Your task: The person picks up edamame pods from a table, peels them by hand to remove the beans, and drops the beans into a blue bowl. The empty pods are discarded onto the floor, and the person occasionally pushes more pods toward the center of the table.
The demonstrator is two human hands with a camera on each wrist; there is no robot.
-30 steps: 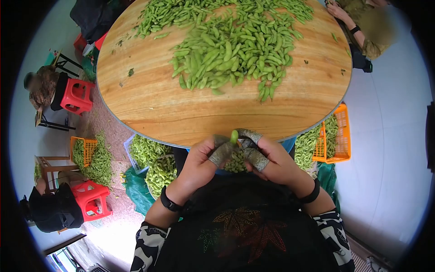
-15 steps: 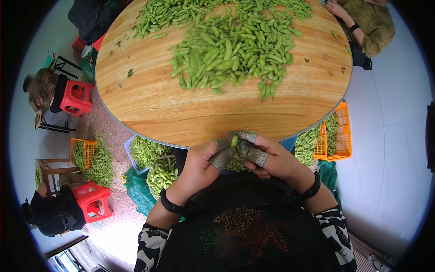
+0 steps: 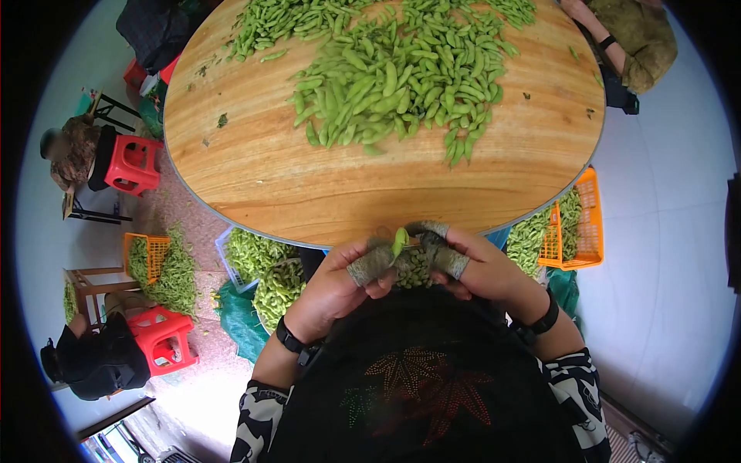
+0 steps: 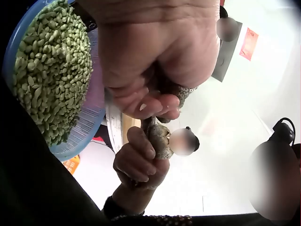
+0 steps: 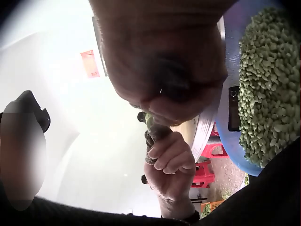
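A green soybean pod [image 3: 399,241] stands up between the two hands at the table's near edge. My left hand [image 3: 349,275] pinches it between thumb and fingers, which wear grey, stained covers. Close on the pod's right side is my right hand [image 3: 480,266], its covered thumb and index finger bent toward it; I cannot tell whether they grip it. In the right wrist view the pod [image 5: 150,119] shows at the meeting fingertips. Below the hands, a blue basin [image 4: 81,141] holds many shelled soybeans [image 4: 54,70].
A wooden round table [image 3: 255,174] bears a large heap of pods [image 3: 394,85]. Orange crates [image 3: 591,220] and a white basket [image 3: 224,255] with pods stand at floor level. Red stools [image 3: 162,339] and seated people are on the left; another person [image 3: 647,50] sits at the far right.
The right fingertips have shifted slightly right, off the pod's top. The pod now tilts and looks thinner, still in the left hand. The head view has shifted slightly.
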